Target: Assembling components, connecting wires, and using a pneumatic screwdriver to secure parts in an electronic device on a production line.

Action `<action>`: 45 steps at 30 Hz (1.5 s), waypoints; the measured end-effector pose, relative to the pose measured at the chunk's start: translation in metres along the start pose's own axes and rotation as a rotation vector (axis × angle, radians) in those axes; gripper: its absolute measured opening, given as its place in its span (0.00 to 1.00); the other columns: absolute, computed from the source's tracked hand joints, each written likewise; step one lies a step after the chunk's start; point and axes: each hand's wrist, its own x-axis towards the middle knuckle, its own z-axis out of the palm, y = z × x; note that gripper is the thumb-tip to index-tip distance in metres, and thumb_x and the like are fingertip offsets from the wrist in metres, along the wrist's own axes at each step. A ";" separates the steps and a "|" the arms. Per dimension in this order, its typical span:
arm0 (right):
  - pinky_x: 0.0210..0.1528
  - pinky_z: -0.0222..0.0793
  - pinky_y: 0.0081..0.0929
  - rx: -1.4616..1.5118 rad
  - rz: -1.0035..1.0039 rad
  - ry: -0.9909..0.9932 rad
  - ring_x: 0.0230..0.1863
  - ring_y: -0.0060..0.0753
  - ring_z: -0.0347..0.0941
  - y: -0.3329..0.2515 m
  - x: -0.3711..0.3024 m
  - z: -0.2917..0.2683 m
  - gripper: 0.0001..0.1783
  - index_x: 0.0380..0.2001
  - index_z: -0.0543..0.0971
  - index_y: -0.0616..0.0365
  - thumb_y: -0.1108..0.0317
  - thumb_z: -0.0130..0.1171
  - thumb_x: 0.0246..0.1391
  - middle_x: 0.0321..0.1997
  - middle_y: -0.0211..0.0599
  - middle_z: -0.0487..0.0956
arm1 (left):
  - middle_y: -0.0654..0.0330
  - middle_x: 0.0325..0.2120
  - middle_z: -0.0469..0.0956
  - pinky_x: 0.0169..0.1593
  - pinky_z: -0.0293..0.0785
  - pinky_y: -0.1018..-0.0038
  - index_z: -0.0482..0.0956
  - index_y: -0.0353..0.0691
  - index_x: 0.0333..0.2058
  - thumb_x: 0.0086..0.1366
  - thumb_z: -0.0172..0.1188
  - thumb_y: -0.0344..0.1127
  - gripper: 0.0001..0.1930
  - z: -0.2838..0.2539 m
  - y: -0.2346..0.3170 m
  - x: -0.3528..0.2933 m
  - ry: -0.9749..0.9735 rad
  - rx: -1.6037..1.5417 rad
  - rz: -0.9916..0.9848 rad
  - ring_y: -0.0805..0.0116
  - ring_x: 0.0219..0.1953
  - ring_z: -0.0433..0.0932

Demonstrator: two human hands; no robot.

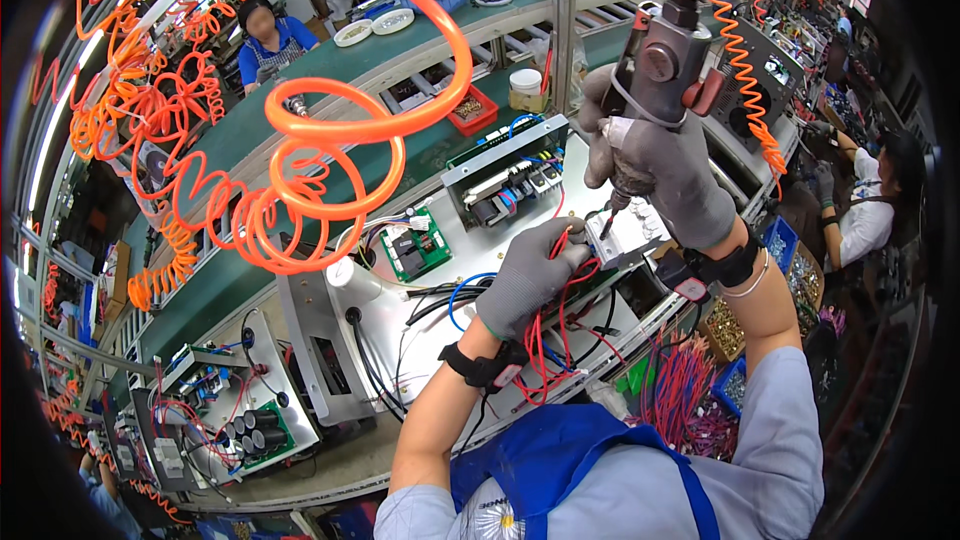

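Observation:
My right hand (680, 175), in a grey glove, is wrapped round a black air screwdriver (662, 65) that hangs from above. Its bit points down at a light grey block (628, 232) near the right end of a white metal chassis (415, 325); whether the tip touches a screw is too small to tell. Beside that block, my gloved left hand (535, 275) pinches red wires (562, 243), whose lengths hang down past the chassis edge. A green circuit board (418, 243) and a metal-framed board assembly (510, 180) are mounted farther left and back on the chassis.
Coiled orange air hoses (335, 195) hang over the left and middle. Another wired chassis (225, 410) stands lower left. Behind are a red parts tray (474, 112) and a metal post (563, 30). Bundled wires (685, 390) lie at right. Co-workers sit across the line and at far right.

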 end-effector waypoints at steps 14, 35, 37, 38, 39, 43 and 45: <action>0.20 0.67 0.20 0.128 -0.061 -0.041 0.18 0.24 0.73 0.002 0.021 0.019 0.21 0.43 0.73 0.65 0.68 0.61 0.46 0.19 0.33 0.74 | 0.61 0.28 0.75 0.41 0.69 0.77 0.74 0.33 0.50 0.63 0.57 0.32 0.18 0.004 -0.003 -0.023 0.219 0.041 -0.030 0.76 0.32 0.70; 0.18 0.65 0.15 0.015 -0.093 -0.180 0.22 0.21 0.75 -0.006 0.009 0.001 0.20 0.46 0.74 0.61 0.74 0.58 0.47 0.34 0.33 0.77 | 0.49 0.25 0.75 0.40 0.71 0.68 0.71 0.31 0.52 0.65 0.51 0.37 0.20 0.037 0.008 -0.026 0.271 0.146 -0.035 0.63 0.30 0.75; 0.17 0.64 0.15 0.002 -0.065 -0.123 0.22 0.20 0.75 -0.004 0.006 0.002 0.20 0.46 0.74 0.61 0.76 0.57 0.46 0.33 0.32 0.77 | 0.51 0.24 0.75 0.38 0.71 0.68 0.71 0.31 0.53 0.65 0.51 0.37 0.20 0.037 0.004 -0.027 0.274 0.141 0.016 0.63 0.29 0.75; 0.17 0.64 0.15 0.002 -0.065 -0.121 0.22 0.20 0.75 -0.004 0.005 0.002 0.20 0.46 0.74 0.61 0.76 0.57 0.46 0.33 0.32 0.77 | 0.52 0.23 0.74 0.37 0.72 0.67 0.70 0.32 0.53 0.65 0.50 0.36 0.20 0.037 0.002 -0.026 0.273 0.135 0.073 0.62 0.27 0.75; 0.17 0.65 0.15 0.027 -0.048 -0.111 0.22 0.20 0.75 -0.004 0.004 0.002 0.19 0.45 0.74 0.60 0.76 0.57 0.46 0.33 0.32 0.77 | 0.52 0.23 0.74 0.37 0.72 0.67 0.70 0.32 0.53 0.65 0.50 0.36 0.20 0.035 0.001 -0.026 0.271 0.135 0.074 0.62 0.27 0.75; 0.18 0.65 0.16 -0.017 -0.055 -0.106 0.22 0.19 0.75 -0.006 0.000 0.001 0.18 0.44 0.74 0.58 0.75 0.58 0.46 0.32 0.30 0.76 | 0.42 0.26 0.77 0.35 0.71 0.57 0.66 0.39 0.58 0.67 0.48 0.37 0.22 0.011 0.004 -0.033 0.195 0.244 -0.024 0.45 0.28 0.78; 0.19 0.66 0.16 -0.018 -0.039 -0.101 0.22 0.18 0.74 -0.006 -0.001 0.001 0.18 0.44 0.74 0.57 0.75 0.59 0.46 0.31 0.30 0.76 | 0.49 0.22 0.78 0.30 0.72 0.61 0.64 0.44 0.61 0.69 0.47 0.38 0.22 -0.010 0.011 -0.039 0.246 0.535 0.019 0.53 0.23 0.78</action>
